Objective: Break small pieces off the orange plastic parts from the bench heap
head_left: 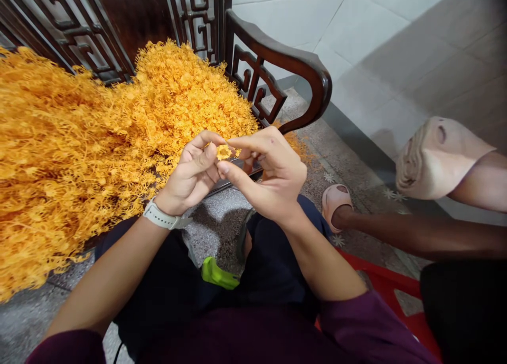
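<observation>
Pinch grip: left hand (194,174) and right hand (273,179) both nipped shut on one small orange piece (224,151), held between them (big orange pile (79,152) just left of hands). Light fingertip pressure probably best; piece looks flimsy.

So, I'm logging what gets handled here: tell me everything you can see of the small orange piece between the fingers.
The small orange piece is a tiny yellow-orange cluster of thin, spiky branches, seemingly plastic, like the big pile behind it. It is held above the lap, pinched by thumb and forefinger of the left hand, with fingertips of the right hand meeting it from the other side. Fingers hide much of it.
</observation>
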`<state>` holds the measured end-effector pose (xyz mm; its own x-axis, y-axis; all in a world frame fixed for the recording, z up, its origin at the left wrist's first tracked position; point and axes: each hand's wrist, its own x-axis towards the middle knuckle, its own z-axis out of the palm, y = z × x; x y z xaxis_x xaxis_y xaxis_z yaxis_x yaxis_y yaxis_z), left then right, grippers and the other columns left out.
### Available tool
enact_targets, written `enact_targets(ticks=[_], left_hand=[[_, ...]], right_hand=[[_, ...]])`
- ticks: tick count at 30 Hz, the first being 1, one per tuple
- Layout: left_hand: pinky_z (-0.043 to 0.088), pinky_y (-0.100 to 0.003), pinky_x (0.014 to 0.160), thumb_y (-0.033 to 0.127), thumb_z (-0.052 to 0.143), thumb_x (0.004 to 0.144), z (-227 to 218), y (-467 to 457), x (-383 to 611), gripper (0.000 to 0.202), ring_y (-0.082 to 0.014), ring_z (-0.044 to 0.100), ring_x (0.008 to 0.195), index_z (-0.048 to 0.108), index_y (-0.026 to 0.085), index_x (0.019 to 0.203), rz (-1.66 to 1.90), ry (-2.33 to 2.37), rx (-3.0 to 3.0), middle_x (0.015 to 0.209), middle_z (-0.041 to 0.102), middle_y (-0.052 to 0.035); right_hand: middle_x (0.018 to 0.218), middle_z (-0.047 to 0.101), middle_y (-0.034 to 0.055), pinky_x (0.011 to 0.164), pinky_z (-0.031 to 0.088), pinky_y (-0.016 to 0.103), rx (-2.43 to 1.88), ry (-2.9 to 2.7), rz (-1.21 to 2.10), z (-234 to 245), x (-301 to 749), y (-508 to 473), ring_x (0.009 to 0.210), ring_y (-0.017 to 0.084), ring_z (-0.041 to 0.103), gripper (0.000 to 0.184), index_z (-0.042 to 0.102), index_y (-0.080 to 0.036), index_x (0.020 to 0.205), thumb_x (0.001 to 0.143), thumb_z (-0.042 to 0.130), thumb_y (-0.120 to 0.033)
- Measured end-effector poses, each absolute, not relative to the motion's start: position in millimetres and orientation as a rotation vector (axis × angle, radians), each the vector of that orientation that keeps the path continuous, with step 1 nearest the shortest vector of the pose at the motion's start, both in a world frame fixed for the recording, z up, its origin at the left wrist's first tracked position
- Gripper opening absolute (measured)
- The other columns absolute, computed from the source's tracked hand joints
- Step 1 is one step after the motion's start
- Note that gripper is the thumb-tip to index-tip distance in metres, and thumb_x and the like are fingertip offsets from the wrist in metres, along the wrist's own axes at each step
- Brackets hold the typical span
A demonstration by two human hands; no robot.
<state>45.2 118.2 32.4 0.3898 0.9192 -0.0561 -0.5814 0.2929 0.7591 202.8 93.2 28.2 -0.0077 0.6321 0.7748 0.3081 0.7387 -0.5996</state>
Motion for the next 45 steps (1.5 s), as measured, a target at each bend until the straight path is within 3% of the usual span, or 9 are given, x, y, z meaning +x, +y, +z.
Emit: enact_targets(ticks=[3, 7, 16, 23, 27, 33, 45], left_hand=[[0.058, -0.024, 0.065, 0.04, 0.096, 0.073, 31.5, 117.6, 45.8, 0.038, -0.014, 0.067, 0.072, 0.067, 0.021, 0.09, 1.062, 0.507, 0.738, 0.08, 0.065, 0.0004], [0.057, -0.021, 0.066, 0.037, 0.099, 0.068, 28.8, 118.3, 46.0, 0.042, -0.0121, 0.065, 0.071, 0.068, 0.021, 0.09, 1.061, 0.47, 0.723, 0.08, 0.066, 0.0005], [0.059, -0.021, 0.065, 0.035, 0.095, 0.075, 24.9, 118.2, 44.4, 0.036, -0.0112, 0.066, 0.065, 0.065, 0.022, 0.091, 1.052, 0.48, 0.723, 0.074, 0.064, 0.0028], [0.059, -0.02, 0.064, 0.036, 0.099, 0.068, 24.1, 118.7, 46.9, 0.041, -0.0109, 0.066, 0.065, 0.065, 0.018, 0.082, 1.054, 0.465, 0.705, 0.073, 0.066, 0.0021], [0.057, -0.019, 0.059, 0.036, 0.098, 0.071, 25.5, 117.2, 48.9, 0.038, -0.0097, 0.064, 0.059, 0.066, 0.018, 0.083, 1.059, 0.487, 0.695, 0.07, 0.066, 0.003], [0.053, -0.016, 0.054, 0.023, 0.094, 0.076, 30.1, 117.1, 51.0, 0.037, -0.0074, 0.062, 0.056, 0.059, 0.017, 0.07, 1.097, 0.566, 0.634, 0.065, 0.062, 0.0042], [0.056, -0.015, 0.058, 0.017, 0.094, 0.075, 28.6, 118.7, 50.5, 0.029, -0.0065, 0.061, 0.057, 0.066, 0.017, 0.067, 1.134, 0.562, 0.627, 0.066, 0.066, 0.0034]], right_hand=[[0.09, 0.063, 0.0023, 0.056, 0.051, 0.028, -0.746, -1.593, 0.323, 30.0, 202.7, 92.6, 0.073, 0.013, 0.056, 0.028, 0.076, -0.023, 0.116, 0.089, 0.081, -0.029], [0.091, 0.064, 0.0022, 0.057, 0.054, 0.029, -0.849, -1.648, 0.244, 30.7, 203.4, 92.4, 0.074, 0.014, 0.057, 0.03, 0.076, -0.028, 0.121, 0.092, 0.079, -0.036], [0.087, 0.065, 0.003, 0.064, 0.059, 0.033, -0.776, -1.631, 0.228, 33.1, 204.3, 93.2, 0.073, 0.016, 0.061, 0.03, 0.08, -0.033, 0.121, 0.091, 0.081, -0.028], [0.084, 0.061, 0.0004, 0.062, 0.055, 0.029, -0.681, -1.609, 0.234, 32.4, 203.4, 95.6, 0.072, 0.013, 0.06, 0.034, 0.08, -0.032, 0.12, 0.088, 0.084, -0.023], [0.085, 0.06, 0.0002, 0.059, 0.051, 0.028, -0.678, -1.609, 0.191, 29.9, 205.0, 96.9, 0.071, 0.012, 0.058, 0.033, 0.08, -0.033, 0.121, 0.09, 0.083, -0.025], [0.083, 0.06, 0.002, 0.054, 0.049, 0.029, -0.772, -1.651, 0.098, 26.7, 208.9, 97.9, 0.066, 0.014, 0.056, 0.027, 0.08, -0.036, 0.12, 0.093, 0.078, -0.034], [0.086, 0.056, -0.0004, 0.061, 0.051, 0.03, -0.759, -1.628, 0.239, 25.2, 209.5, 97.2, 0.074, 0.013, 0.056, 0.027, 0.079, -0.041, 0.118, 0.092, 0.08, -0.032]])
